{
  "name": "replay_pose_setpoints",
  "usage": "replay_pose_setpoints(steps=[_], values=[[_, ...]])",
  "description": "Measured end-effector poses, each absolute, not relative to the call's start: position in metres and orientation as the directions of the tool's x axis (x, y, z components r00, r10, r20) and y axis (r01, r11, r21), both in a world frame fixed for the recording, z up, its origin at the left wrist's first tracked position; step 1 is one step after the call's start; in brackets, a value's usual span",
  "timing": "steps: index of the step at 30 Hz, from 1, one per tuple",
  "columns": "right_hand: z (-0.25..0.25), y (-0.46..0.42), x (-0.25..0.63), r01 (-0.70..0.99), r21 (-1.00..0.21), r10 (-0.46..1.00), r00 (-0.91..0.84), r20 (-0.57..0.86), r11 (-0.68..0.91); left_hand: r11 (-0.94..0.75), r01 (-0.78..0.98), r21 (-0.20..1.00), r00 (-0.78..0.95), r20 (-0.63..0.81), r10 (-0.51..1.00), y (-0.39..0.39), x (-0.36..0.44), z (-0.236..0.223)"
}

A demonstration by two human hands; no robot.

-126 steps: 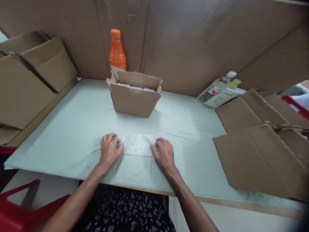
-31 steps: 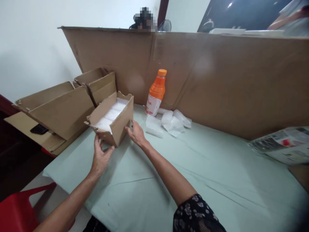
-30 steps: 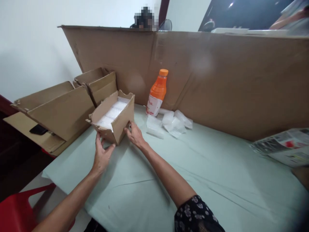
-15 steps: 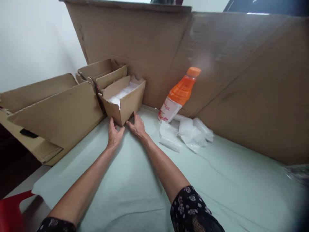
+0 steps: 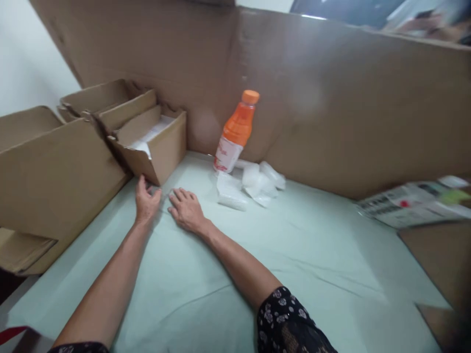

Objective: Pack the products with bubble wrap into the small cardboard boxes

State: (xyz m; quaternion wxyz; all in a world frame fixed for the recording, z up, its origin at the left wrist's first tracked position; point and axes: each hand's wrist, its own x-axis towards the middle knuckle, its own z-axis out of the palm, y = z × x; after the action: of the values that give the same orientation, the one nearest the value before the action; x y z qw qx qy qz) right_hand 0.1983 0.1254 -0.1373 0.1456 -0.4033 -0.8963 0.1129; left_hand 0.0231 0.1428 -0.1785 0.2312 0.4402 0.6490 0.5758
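Observation:
A small open cardboard box (image 5: pixel 171 147) with white contents stands on the pale green cloth (image 5: pixel 206 255), against larger boxes at the left. My left hand (image 5: pixel 147 202) is at its near lower corner, fingers against the cardboard and thumb apart; it grasps nothing. Lying palm down on the cloth just right of the box, my right hand (image 5: pixel 186 208) has its fingers spread and holds nothing. Further right, an orange-capped bottle (image 5: pixel 237 130) leans against the cardboard wall, with crumpled bubble wrap (image 5: pixel 253 184) in front of it.
Larger open cardboard boxes (image 5: pixel 55 166) crowd the left side. A tall cardboard wall (image 5: pixel 331 113) closes off the back. At the right lie a printed plastic package (image 5: pixel 412 203) and cardboard pieces (image 5: pixel 437 260). Part of another person (image 5: pixel 434 24) shows beyond the wall.
My right hand has come away from the small box onto the cloth. My left hand stays by the box corner. The view has swung right, bringing the printed package into sight.

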Motion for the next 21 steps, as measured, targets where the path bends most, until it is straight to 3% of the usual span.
replay_pose_setpoints(steps=[3,7,10,12,14,18,21], values=[[-0.14,0.079,0.232,0.681,-0.257,0.726,-0.661,0.189,0.686,-0.033,0.377,0.926,-0.491,0.23,0.84,0.14,0.023,-0.171],[-0.141,0.018,0.286,0.706,-0.269,0.754,-0.634,0.171,0.655,0.029,0.478,0.878,-0.469,0.227,0.854,0.122,0.032,-0.155],[-0.139,-0.025,0.327,0.737,-0.274,0.785,-0.599,0.161,0.618,0.165,0.704,0.691,-0.405,0.2,0.892,0.093,0.053,-0.15],[-0.136,-0.05,0.349,0.751,-0.264,0.796,-0.582,0.169,0.605,0.064,0.859,0.508,-0.192,0.202,0.96,0.065,0.078,-0.153],[-0.134,-0.071,0.366,0.756,-0.256,0.799,-0.572,0.187,0.602,-0.166,0.931,0.325,0.102,0.207,0.973,0.031,0.11,-0.16],[-0.128,-0.091,0.399,0.757,-0.284,0.809,-0.546,0.219,0.588,-0.5,0.863,0.077,0.448,0.344,0.825,-0.041,0.188,-0.175],[-0.113,-0.095,0.449,0.848,-0.291,0.881,-0.351,0.317,0.443,-0.665,0.746,-0.027,0.61,0.427,0.667,-0.083,0.24,-0.18]])
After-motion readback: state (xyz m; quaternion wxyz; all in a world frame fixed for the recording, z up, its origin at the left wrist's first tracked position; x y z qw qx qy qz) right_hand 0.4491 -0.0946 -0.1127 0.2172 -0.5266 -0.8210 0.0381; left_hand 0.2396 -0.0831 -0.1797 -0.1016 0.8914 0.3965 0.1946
